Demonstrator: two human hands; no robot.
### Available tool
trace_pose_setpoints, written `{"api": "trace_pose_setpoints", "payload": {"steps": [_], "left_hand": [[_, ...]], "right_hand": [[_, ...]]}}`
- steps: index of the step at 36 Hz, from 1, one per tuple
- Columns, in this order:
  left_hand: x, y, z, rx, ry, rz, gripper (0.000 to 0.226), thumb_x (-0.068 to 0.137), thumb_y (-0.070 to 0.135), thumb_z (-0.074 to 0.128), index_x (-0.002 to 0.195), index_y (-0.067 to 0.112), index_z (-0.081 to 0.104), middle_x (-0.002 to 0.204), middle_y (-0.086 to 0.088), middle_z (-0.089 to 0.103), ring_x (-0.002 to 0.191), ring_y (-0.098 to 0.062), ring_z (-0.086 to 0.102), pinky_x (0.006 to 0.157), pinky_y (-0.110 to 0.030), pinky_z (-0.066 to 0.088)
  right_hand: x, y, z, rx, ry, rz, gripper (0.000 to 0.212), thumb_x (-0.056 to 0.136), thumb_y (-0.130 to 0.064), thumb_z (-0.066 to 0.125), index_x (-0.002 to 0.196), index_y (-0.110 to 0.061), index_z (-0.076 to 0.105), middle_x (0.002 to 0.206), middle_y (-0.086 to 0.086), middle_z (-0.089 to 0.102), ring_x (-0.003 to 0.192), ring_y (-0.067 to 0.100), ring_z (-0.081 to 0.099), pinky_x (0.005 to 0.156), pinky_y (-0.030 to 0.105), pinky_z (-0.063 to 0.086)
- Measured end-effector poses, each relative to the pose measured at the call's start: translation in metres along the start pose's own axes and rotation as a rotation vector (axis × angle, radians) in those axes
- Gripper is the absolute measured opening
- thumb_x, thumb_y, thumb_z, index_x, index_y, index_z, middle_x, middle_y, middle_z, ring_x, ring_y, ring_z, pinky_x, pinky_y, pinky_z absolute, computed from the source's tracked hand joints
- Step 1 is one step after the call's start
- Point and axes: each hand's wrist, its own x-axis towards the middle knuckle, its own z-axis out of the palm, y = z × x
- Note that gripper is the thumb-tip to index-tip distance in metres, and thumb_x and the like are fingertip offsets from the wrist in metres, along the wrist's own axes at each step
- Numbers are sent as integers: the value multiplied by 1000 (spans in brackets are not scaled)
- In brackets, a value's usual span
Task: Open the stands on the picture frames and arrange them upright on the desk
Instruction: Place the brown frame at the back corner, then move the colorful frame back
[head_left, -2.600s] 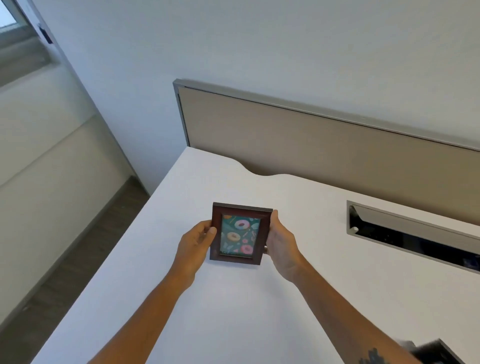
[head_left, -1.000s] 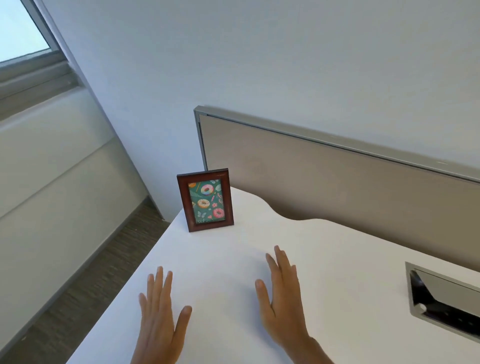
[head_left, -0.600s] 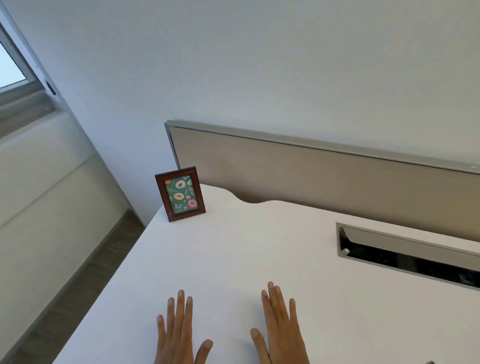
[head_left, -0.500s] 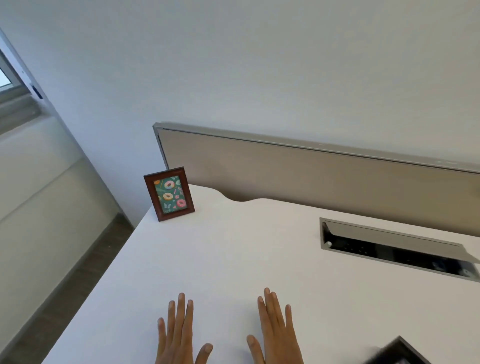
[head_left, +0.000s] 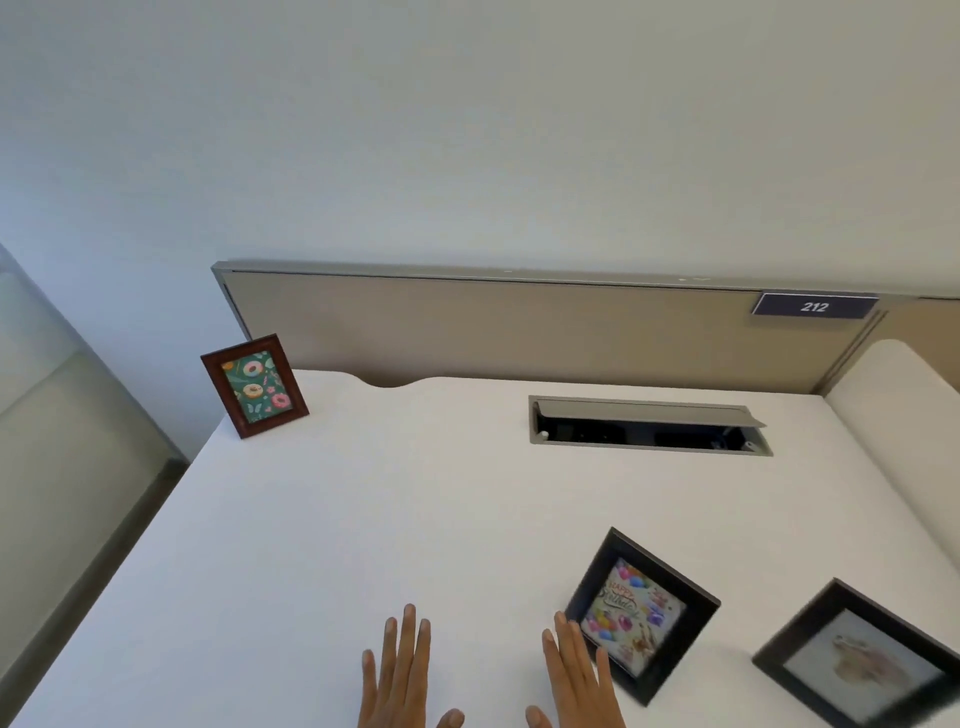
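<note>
A brown frame with a donut picture (head_left: 254, 386) stands upright at the far left corner of the white desk (head_left: 395, 519). Two black frames lie flat at the near right: one with a birthday picture (head_left: 641, 613), one with a pale picture (head_left: 857, 662) at the right edge. My left hand (head_left: 402, 675) and my right hand (head_left: 576, 675) hover flat over the desk's near edge, fingers spread, holding nothing. The right hand's fingertips are just left of the birthday frame and overlap its corner.
A beige partition panel (head_left: 519, 332) with a "212" sign (head_left: 814, 306) runs along the back of the desk. An open cable slot (head_left: 647, 428) is cut into the desk at the back right. The floor drops away past the left edge.
The donut frame went from my hands to standing at the far left corner. Both hands drew back, empty. The view swung right, bringing two black frames into sight.
</note>
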Motion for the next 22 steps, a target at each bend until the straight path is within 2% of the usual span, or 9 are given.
{"api": "trace_pose_setpoints", "payload": {"steps": [3, 5, 9, 12, 14, 16, 17, 20, 22], "left_hand": [[-1, 19, 8, -4, -20, 34, 98, 91, 83, 11, 165, 20, 3, 175, 2, -3, 161, -18, -7, 113, -53, 19], [0, 30, 15, 2, -22, 58, 99, 91, 83, 12, 165, 18, 3, 175, -1, -3, 161, -19, -8, 116, -58, 31], [1, 48, 27, -42, -97, 91, 99, 93, 82, 19, 165, 18, 0, 174, -6, -3, 160, -18, -11, 104, -59, 34], [4, 66, 27, -136, -166, 97, 98, 86, 90, 16, 156, 39, -30, 168, 9, -29, 153, -6, -30, 121, -54, 12], [5, 80, 28, -146, -207, 78, 94, 75, 97, 2, 138, 50, -50, 154, 20, -50, 144, -1, -44, 127, -45, -8], [9, 95, 23, -127, -250, 65, 99, 70, 96, -8, 142, 42, -49, 153, 15, -53, 146, -5, -44, 130, -44, -11], [12, 101, 21, -135, -257, 51, 103, 69, 95, -11, 147, 36, -42, 157, 12, -49, 149, -9, -40, 130, -45, -10], [18, 115, 23, -199, -236, 21, 106, 71, 94, -12, 152, 27, -30, 163, 11, -37, 152, -9, -33, 130, -42, -10], [22, 123, 24, -259, -222, 9, 103, 75, 92, -9, 154, 29, -27, 165, 14, -33, 153, -6, -30, 130, -43, -7]], "right_hand": [[-14, 18, -5, -47, 78, 17, 95, 103, -75, 13, 172, -12, -2, 182, 8, -8, 169, 24, -9, 133, 46, -8], [-23, 29, -11, -38, 104, 33, 93, 103, -74, 12, 172, -12, -3, 182, 8, -9, 169, 24, -9, 133, 46, -9], [-42, 51, -24, 18, 42, 58, 89, 105, -70, 11, 172, -14, -4, 182, 7, -10, 168, 22, -12, 132, 41, -12], [-51, 66, -29, 27, 26, 86, 86, 106, -68, 12, 172, -14, -2, 182, 7, -9, 168, 21, -12, 132, 39, -8], [-57, 75, -29, 49, 38, 119, 85, 106, -65, 20, 172, -15, 4, 182, 6, -9, 168, 20, -13, 130, 47, 7], [-65, 83, -32, 157, -8, 155, 82, 105, -64, 27, 169, -14, 21, 182, 2, -6, 167, 14, -15, 125, 54, 29], [-69, 86, -35, 249, -19, 176, 81, 105, -64, 31, 168, -14, 25, 181, -5, -8, 165, 8, -18, 124, 58, 29], [-79, 94, -43, 535, -25, 327, 80, 99, -63, 35, 168, -25, 15, 169, -36, -28, 157, -10, -27, 129, 46, -5], [-82, 96, -52, 620, 10, 391, 72, 103, -58, 38, 165, -30, 14, 168, -41, -24, 159, -11, -21, 129, 39, -9]]}}
